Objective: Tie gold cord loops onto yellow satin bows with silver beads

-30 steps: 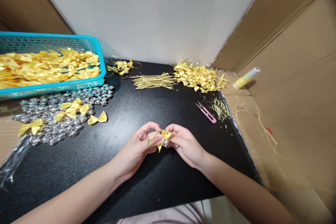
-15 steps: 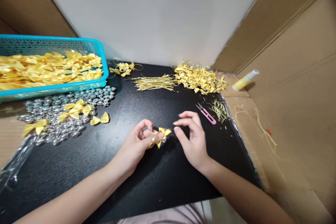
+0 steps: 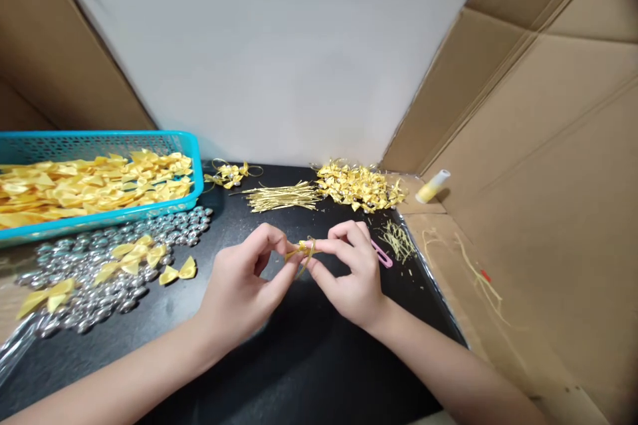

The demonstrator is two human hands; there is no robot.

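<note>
Between my two hands, over the black tabletop [image 3: 319,345], is a yellow ribbon bow [image 3: 301,247] with a gold tie looped at it. My left hand [image 3: 249,279] pinches the bow between thumb and fingers. From the other side, my right hand [image 3: 351,272] closes thumb and fingertips on the same bow and its loop. Fingers cover most of the bow, and the silver bead on it is hidden. Just behind my right hand lies a pair of pink thread snips [image 3: 382,254], partly covered by that hand.
At left stand a blue basket [image 3: 197,166] of yellow bows and many silver beads [image 3: 114,292] with loose bows on them. Gold ties [image 3: 284,197] lie at the back beside a pile of beaded bows [image 3: 359,186]. Tie clippings [image 3: 397,241] and a tube [image 3: 432,186] are right.
My right hand has come in from apart to grip the bow alongside my left hand. The bow has turned, hiding its bead. The camera view has tilted up.
</note>
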